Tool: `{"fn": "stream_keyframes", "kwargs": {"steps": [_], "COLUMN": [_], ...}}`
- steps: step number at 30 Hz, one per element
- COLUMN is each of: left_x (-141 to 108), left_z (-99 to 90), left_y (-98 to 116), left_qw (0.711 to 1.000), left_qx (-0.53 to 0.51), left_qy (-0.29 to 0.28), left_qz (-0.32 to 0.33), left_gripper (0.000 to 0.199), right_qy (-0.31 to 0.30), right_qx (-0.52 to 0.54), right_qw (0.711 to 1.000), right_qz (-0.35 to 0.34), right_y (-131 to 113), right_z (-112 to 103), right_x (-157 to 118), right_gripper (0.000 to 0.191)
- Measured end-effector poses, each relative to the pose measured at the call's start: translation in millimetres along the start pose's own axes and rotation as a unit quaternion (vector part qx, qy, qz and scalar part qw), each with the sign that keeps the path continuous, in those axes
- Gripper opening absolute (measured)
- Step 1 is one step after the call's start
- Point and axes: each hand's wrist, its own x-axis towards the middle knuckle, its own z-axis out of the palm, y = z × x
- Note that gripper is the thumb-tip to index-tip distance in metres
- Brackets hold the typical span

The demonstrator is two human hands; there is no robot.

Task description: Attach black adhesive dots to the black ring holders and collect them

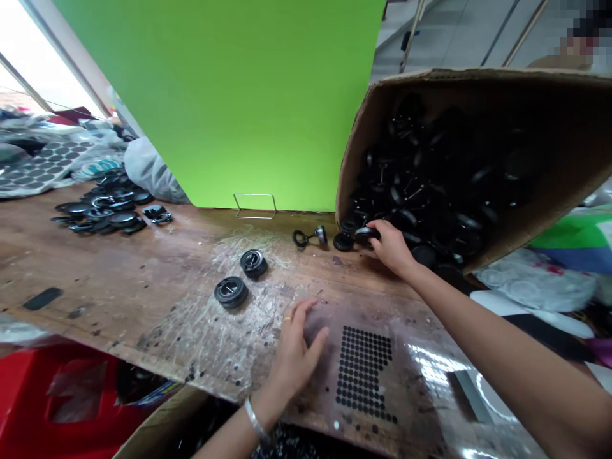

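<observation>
At the mouth of the cardboard box (pixel 366 127), my right hand (pixel 389 247) pinches a round black piece (pixel 366 234). My left hand (pixel 297 350) rests over the wooden table with thumb and fingers apart, holding nothing. Beside it lies a clear sheet with rows of small black dots (pixel 364 370). Two round black pieces, one (pixel 253 262) behind the other (pixel 231 292), sit beyond my left hand. A black ring-shaped part (pixel 310 237) and a black disc (pixel 343 241) lie near the box opening. Many black parts fill the box.
A green panel (pixel 229 102) stands at the back, with a wire bracket (pixel 255 206) at its foot. Black discs (pixel 108 204) are piled at the left. A red container (pixel 52 395) is at the lower left, plastic bags (pixel 535 280) at the right. A person is partly visible at the upper right.
</observation>
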Motion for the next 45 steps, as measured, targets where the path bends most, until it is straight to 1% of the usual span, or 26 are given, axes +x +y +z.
{"fn": "stream_keyframes", "kwargs": {"steps": [1,3,4,5,6,7,9,12,15,17,20,22,24,26,28,30,32,34,36,38,40,41,42,43,45], "left_x": [14.8,49.6,68.2,86.6,104.3,120.9,149.9,182.7,202.5,208.0,208.1,206.8,207.1,208.9,210.0,208.0,201.2,188.6,170.2,146.3,118.5,104.2,90.1,76.7,53.3], "left_z": [-1.3,-3.9,-5.3,-6.6,-7.8,-9.0,-10.7,-11.4,-10.0,-8.0,-5.1,-3.5,-2.1,-1.2,-1.5,-4.5,-11.3,-21.8,-34.1,-45.0,-51.8,-53.2,-53.5,-52.9,-50.0], "left_y": [-3.0,-10.3,-14.0,-17.4,-20.2,-22.2,-24.1,-23.8,-22.9,-21.1,-14.5,-8.1,-1.5,4.1,8.7,12.6,16.6,21.3,26.1,29.6,31.2,31.4,31.6,31.9,33.8], "left_qw": [1.0,0.993,0.987,0.979,0.971,0.963,0.958,0.955,0.95,0.945,0.94,0.94,0.941,0.942,0.943,0.949,0.957,0.968,0.98,0.989,0.994,0.991,0.976,0.957,0.919], "left_qx": [0.022,0.079,0.116,0.158,0.2,0.237,0.266,0.288,0.31,0.324,0.336,0.336,0.327,0.313,0.3,0.287,0.267,0.233,0.181,0.127,0.022,-0.052,-0.156,-0.227,-0.32], "left_qy": [0.017,0.08,0.111,0.128,0.131,0.123,0.103,0.058,-0.003,-0.032,-0.051,-0.058,-0.074,-0.102,-0.12,-0.118,-0.105,-0.09,-0.079,-0.082,-0.095,-0.099,-0.096,-0.09,-0.076], "left_qz": [0.007,0.026,0.024,0.016,-0.005,-0.024,-0.035,-0.034,-0.038,-0.041,-0.029,0.0,0.04,0.07,0.075,0.062,0.043,0.024,0.005,-0.008,-0.043,-0.073,-0.121,-0.159,-0.219], "left_gripper": [0.05,0.06,0.062,0.065,0.068,0.07,0.072,0.073,0.063,0.063,0.077,0.081,0.072,0.051,0.032,0.025,0.029,0.038,0.043,0.039,0.031,0.029,0.027,0.026,0.029], "right_qy": [-0.006,-0.016,-0.02,-0.024,-0.029,-0.035,-0.053,-0.094,-0.116,-0.116,-0.113,-0.109,-0.103,-0.099,-0.096,-0.091,-0.081,-0.076,-0.092,-0.137,-0.191,-0.213,-0.226,-0.234,-0.238], "right_qx": [0.006,0.018,0.024,0.029,0.034,0.038,0.042,0.042,0.043,0.045,0.054,0.058,0.059,0.06,0.062,0.064,0.063,0.059,0.063,0.072,0.076,0.077,0.076,0.076,0.072], "right_qw": [1.0,0.999,0.999,0.999,0.998,0.998,0.997,0.994,0.992,0.992,0.992,0.992,0.993,0.993,0.993,0.993,0.993,0.991,0.987,0.979,0.968,0.963,0.961,0.96,0.96], "right_qz": [-0.009,-0.025,-0.031,-0.035,-0.039,-0.042,-0.046,-0.047,-0.035,-0.023,-0.016,-0.015,-0.012,-0.005,0.008,0.03,0.059,0.088,0.112,0.133,0.145,0.144,0.14,0.134,0.127], "right_y": [0.5,1.2,1.4,1.5,1.6,1.7,2.2,4.1,6.8,7.3,3.7,-1.5,-7.3,-12.4,-16.8,-21.7,-28.5,-38.3,-50.4,-62.8,-73.6,-78.1,-81.8,-85.1,-90.4], "right_z": [0.4,-0.2,-1.4,-3.2,-5.7,-8.7,-16.1,-27.0,-33.5,-35.2,-36.1,-36.8,-37.3,-37.8,-39.4,-43.6,-51.2,-61.4,-71.3,-77.6,-78.6,-77.3,-75.1,-72.3,-66.0], "right_x": [-6.0,-19.2,-25.9,-32.7,-39.4,-46.2,-60.5,-83.0,-101.4,-107.9,-108.7,-106.5,-104.9,-105.2,-107.9,-113.7,-123.9,-140.0,-162.3,-189.0,-216.4,-229.0,-240.2,-249.8,-263.5], "right_gripper": [0.033,0.035,0.035,0.036,0.036,0.035,0.036,0.034,0.031,0.03,0.027,0.028,0.03,0.033,0.035,0.035,0.029,0.017,0.007,0.009,0.011,0.012,0.013,0.013,0.014]}}
